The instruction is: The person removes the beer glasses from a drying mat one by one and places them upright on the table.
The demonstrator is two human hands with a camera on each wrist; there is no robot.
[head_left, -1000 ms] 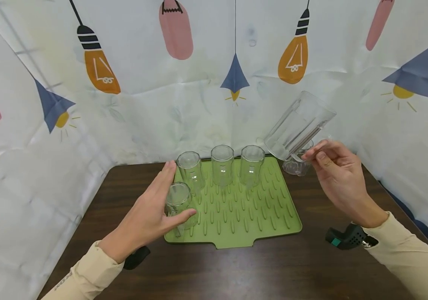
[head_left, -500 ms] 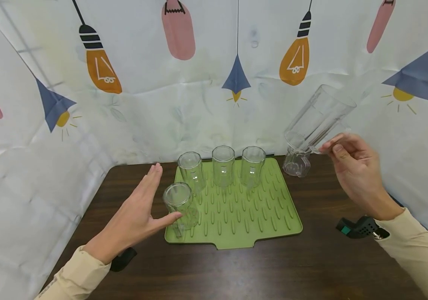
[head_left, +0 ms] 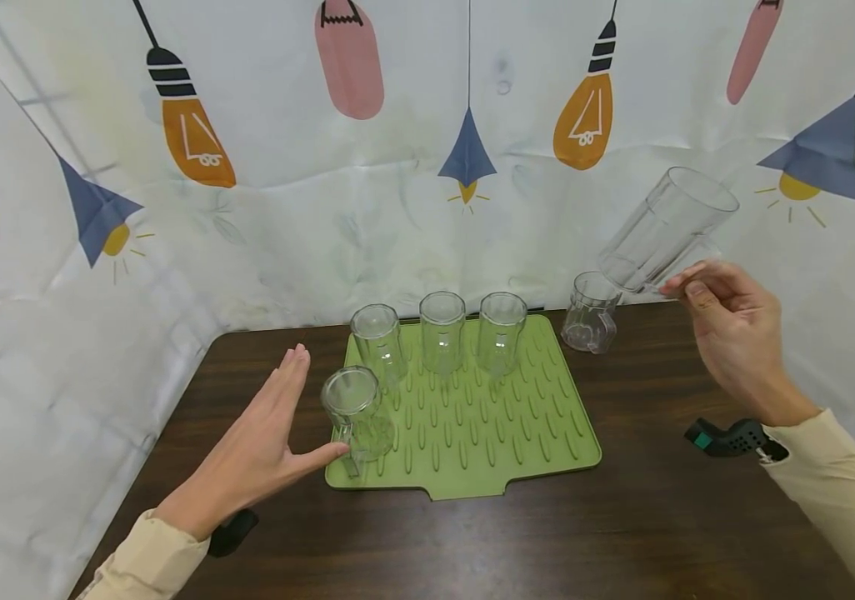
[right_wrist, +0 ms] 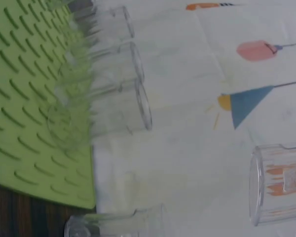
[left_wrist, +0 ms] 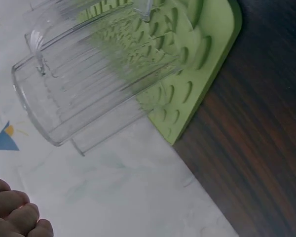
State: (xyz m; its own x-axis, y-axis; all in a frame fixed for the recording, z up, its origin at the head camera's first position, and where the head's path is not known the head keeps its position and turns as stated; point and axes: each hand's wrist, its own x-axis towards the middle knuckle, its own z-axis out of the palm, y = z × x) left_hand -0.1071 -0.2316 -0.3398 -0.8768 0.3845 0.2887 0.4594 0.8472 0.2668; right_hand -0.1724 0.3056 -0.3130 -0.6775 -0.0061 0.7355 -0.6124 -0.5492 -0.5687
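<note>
My right hand (head_left: 738, 333) pinches a clear handled mug (head_left: 663, 233) by its handle. This mug hangs tilted in the air at the right, and in the right wrist view it shows at the right edge (right_wrist: 278, 185). My left hand (head_left: 251, 446) is held with straight fingers and thumb spread, just left of a clear mug (head_left: 360, 408) on the mat's near-left part. That mug's handle faces me. In the left wrist view, the left fingers (left_wrist: 15, 210) show at the lower-left corner, apart from the mug (left_wrist: 93, 89).
A green ribbed drying mat (head_left: 472, 450) lies on the dark wooden table (head_left: 517, 550). Three more clear mugs stand along its back edge, including the rightmost mug (head_left: 501, 333). Another mug (head_left: 590, 312) stands off the mat, back right. A patterned cloth (head_left: 397, 233) hangs behind.
My right hand has carried the tilted mug to the right and slightly up, away from the mat. My left hand has drawn back leftward from the near-left mug, fingers still spread.
</note>
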